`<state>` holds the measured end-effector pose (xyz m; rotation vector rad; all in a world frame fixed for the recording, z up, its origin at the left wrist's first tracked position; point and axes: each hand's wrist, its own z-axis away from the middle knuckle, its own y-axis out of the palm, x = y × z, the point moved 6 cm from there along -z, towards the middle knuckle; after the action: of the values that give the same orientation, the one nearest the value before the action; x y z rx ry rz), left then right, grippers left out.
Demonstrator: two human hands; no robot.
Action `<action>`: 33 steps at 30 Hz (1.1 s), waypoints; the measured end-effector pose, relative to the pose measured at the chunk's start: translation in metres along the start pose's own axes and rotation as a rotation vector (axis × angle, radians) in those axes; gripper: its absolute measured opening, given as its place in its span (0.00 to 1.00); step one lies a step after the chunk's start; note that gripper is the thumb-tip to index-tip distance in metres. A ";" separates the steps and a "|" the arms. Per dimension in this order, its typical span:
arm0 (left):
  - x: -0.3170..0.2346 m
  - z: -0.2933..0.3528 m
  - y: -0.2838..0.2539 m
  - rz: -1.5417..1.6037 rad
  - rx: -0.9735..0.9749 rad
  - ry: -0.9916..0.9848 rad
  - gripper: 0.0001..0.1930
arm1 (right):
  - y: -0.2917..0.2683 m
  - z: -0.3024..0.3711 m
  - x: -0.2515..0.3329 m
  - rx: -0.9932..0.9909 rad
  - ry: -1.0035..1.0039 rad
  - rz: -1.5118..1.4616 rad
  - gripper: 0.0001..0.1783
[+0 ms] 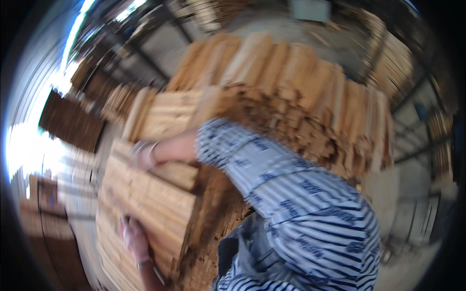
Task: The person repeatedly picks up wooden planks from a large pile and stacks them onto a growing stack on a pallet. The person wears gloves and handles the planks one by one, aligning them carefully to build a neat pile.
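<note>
My left hand (135, 240), in what looks like a thin pale glove, lies on top of a stack of light wooden boards (145, 194) at the left, its fingers stretched along the wood. My right arm, in a striped sleeve, reaches across to the left. At the stack's far edge is my right hand (143, 154), smeared by motion. Whether it grips a board there cannot be made out. A short board (177, 175) shows just below my right forearm. Beyond the hand lie more flat boards (172, 109).
A large pile of wooden strips (291, 63) with uneven ends fills the middle and far side. Dark stacked wood (70, 121) stands at the left, brown stacks (48, 233) at lower left. Another wood stack (393, 56) is at far right, near metal framing.
</note>
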<state>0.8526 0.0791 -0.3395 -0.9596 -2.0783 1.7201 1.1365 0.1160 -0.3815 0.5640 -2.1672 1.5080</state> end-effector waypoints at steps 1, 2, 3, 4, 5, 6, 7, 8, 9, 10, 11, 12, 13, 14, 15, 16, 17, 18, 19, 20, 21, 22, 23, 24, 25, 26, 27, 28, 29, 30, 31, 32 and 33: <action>0.032 0.017 0.001 -0.051 -0.060 -0.015 0.17 | -0.016 0.023 0.045 0.040 0.134 -0.050 0.29; 0.029 0.009 -0.001 -0.078 -0.143 0.040 0.19 | -0.031 0.028 0.042 -0.076 0.124 0.008 0.33; 0.032 0.005 0.004 -0.062 -0.134 0.063 0.20 | -0.047 0.045 0.042 -0.069 0.146 -0.003 0.33; 0.033 -0.002 0.005 -0.047 -0.129 0.080 0.21 | -0.067 0.061 0.044 -0.062 0.161 -0.014 0.34; 0.022 -0.008 0.009 -0.024 -0.125 0.085 0.22 | -0.081 0.079 0.040 -0.154 0.091 -0.046 0.33; 0.013 -0.014 0.012 0.118 -0.081 0.074 0.24 | -0.094 0.101 0.039 -0.241 0.013 -0.080 0.33; 0.004 -0.006 0.011 0.251 -0.020 0.035 0.26 | -0.112 0.147 0.044 -0.407 -0.069 -0.156 0.27; -0.007 0.008 0.004 0.378 0.041 -0.016 0.28 | -0.129 0.195 0.051 -0.564 -0.163 -0.220 0.21; -0.045 0.036 -0.004 0.757 0.035 -0.344 0.26 | -0.131 0.238 0.038 -0.844 -0.290 -0.147 0.19; -0.073 0.052 -0.024 0.777 0.005 -0.110 0.26 | -0.131 0.279 0.016 -0.967 -0.305 -0.080 0.19; -0.094 0.068 -0.041 0.794 -0.035 0.114 0.25 | -0.128 0.320 -0.004 -1.091 -0.314 -0.015 0.19; -0.121 0.087 -0.059 0.786 -0.076 0.323 0.25 | -0.120 0.367 -0.031 -1.025 -0.030 0.034 0.22; -0.143 0.094 -0.051 1.143 0.129 0.513 0.28 | -0.091 0.420 -0.082 -0.860 0.365 0.153 0.25; -0.164 0.111 -0.041 1.447 0.387 0.604 0.33 | -0.081 0.466 -0.115 -0.510 0.825 -0.122 0.27; -0.193 0.129 -0.025 1.616 0.714 0.466 0.37 | -0.057 0.523 -0.162 -0.389 1.041 -0.128 0.29; -0.216 0.137 -0.017 1.582 0.760 0.391 0.35 | -0.051 0.550 -0.172 -0.399 1.220 -0.150 0.34; -0.241 0.135 0.000 1.522 0.805 0.312 0.34 | -0.053 0.567 -0.194 -0.494 1.213 -0.189 0.35; -0.275 0.126 0.031 1.508 0.895 0.258 0.33 | -0.066 0.595 -0.218 -0.625 1.245 -0.207 0.37; -0.295 0.124 0.060 1.525 0.947 0.185 0.32 | -0.098 0.590 -0.224 -0.671 1.267 -0.213 0.39; -0.309 0.123 0.105 1.566 1.024 0.137 0.32 | -0.135 0.582 -0.231 -0.717 1.291 -0.222 0.41; -0.322 0.120 0.142 1.603 1.102 0.082 0.31 | -0.162 0.580 -0.251 -0.820 1.297 -0.198 0.42; -0.336 0.115 0.175 1.642 1.107 0.032 0.30 | -0.187 0.576 -0.273 -0.918 1.294 -0.178 0.43; -0.362 0.105 0.193 1.551 1.126 -0.041 0.28 | -0.213 0.579 -0.300 -0.936 1.324 -0.152 0.44; -0.388 0.094 0.205 1.515 1.113 0.072 0.26 | -0.237 0.577 -0.328 -0.954 1.349 -0.134 0.45; -0.414 0.082 0.219 1.486 1.127 0.135 0.26 | -0.256 0.574 -0.353 -0.982 1.385 -0.191 0.47; -0.441 0.068 0.234 1.456 1.144 0.200 0.27 | -0.274 0.571 -0.377 -1.012 1.424 -0.246 0.49; -0.469 0.052 0.251 1.414 1.123 0.233 0.27 | -0.285 0.569 -0.399 -1.039 1.465 -0.304 0.51; -0.501 0.036 0.271 1.375 1.106 0.272 0.27 | -0.294 0.567 -0.420 -1.040 1.461 -0.305 0.53; -0.533 0.021 0.292 1.336 1.091 0.314 0.28 | -0.301 0.567 -0.442 -1.046 1.458 -0.304 0.56; -0.562 0.006 0.319 1.382 1.070 0.352 0.31 | -0.303 0.564 -0.465 -1.046 1.458 -0.310 0.58; -0.582 -0.019 0.347 1.128 0.943 0.476 0.34 | -0.296 0.553 -0.482 -1.012 1.497 -0.308 0.60; -0.605 -0.042 0.370 0.873 0.821 0.591 0.37 | -0.284 0.545 -0.496 -1.002 1.501 -0.370 0.60; -0.634 -0.057 0.383 0.732 0.796 0.580 0.39 | -0.278 0.540 -0.494 -0.918 1.570 -0.368 0.61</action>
<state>1.4761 -0.2573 -0.5635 -1.7299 -0.5890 1.9608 1.6319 -0.4430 -0.6162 -0.4439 -1.0710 0.2548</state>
